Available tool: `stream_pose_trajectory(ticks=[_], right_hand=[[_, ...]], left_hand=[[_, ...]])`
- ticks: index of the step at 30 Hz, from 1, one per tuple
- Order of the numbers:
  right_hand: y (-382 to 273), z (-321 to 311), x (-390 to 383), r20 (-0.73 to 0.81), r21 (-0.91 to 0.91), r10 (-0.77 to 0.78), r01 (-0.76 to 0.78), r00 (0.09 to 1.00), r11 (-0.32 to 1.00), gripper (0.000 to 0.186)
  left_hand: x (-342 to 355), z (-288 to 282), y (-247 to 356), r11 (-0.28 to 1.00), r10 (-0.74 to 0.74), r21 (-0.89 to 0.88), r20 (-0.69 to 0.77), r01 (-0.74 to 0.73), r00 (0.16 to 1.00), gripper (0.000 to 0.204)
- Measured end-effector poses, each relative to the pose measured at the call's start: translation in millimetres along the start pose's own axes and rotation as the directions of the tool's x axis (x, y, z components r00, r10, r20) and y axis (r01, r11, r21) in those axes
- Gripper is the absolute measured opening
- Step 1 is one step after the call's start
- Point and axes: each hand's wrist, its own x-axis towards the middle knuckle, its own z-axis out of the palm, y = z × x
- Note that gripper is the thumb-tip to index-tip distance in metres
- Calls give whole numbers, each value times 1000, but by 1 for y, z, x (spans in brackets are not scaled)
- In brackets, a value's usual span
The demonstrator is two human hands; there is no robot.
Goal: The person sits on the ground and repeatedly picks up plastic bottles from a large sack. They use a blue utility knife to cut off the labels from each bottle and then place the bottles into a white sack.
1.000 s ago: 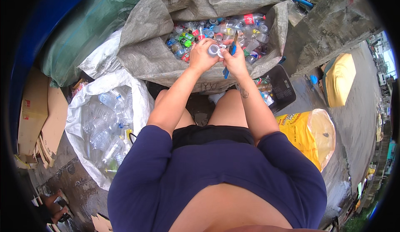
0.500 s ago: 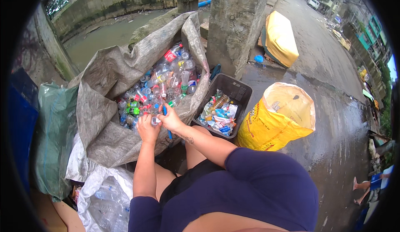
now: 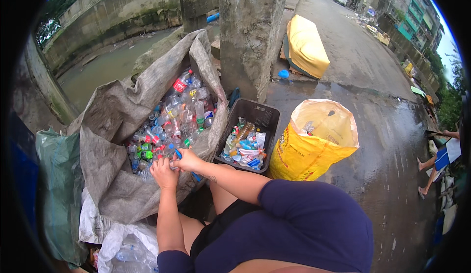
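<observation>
My left hand (image 3: 164, 171) is closed on a small clear plastic bottle (image 3: 173, 164), mostly hidden by fingers, at the front of a large grey woven sack (image 3: 108, 118). My right hand (image 3: 187, 160) grips a blue-handled tool (image 3: 196, 177), whose upper end points into the sack, and its fingers meet the bottle beside my left hand. Under and beyond both hands lie several mixed plastic bottles (image 3: 174, 121) inside the sack, some with red or green labels and caps.
A black crate (image 3: 271, 126) of mixed plastic scraps and a yellow bag (image 3: 294, 160) stand right; white (image 3: 110, 248) and green (image 3: 56, 184) sacks left. Behind are a concrete pillar (image 3: 245, 37), murky water (image 3: 103, 72) and a yellow padded bundle (image 3: 306, 47). Another person's legs (image 3: 428, 172) show far right.
My view has swung rightward and upward, bringing the water, street and other person into sight. Both hands keep their hold on the bottle and tool, now lower left in the picture.
</observation>
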Motion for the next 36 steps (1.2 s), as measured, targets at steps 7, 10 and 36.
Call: stream_pose_trajectory(ticks=[7, 10, 36], right_hand=[[3, -12, 3, 190, 89, 281, -302, 940, 949, 13], [11, -16, 7, 270, 131, 372, -417, 888, 900, 11], [26, 13, -36, 224, 643, -83, -83, 971, 761, 6]], left_hand=[[-5, 1, -5, 995, 104, 15, -82, -103, 991, 27], [-5, -1, -9, 989, 146, 29, -94, -144, 985, 22], [-26, 29, -52, 990, -107, 112, 150, 91, 983, 27]])
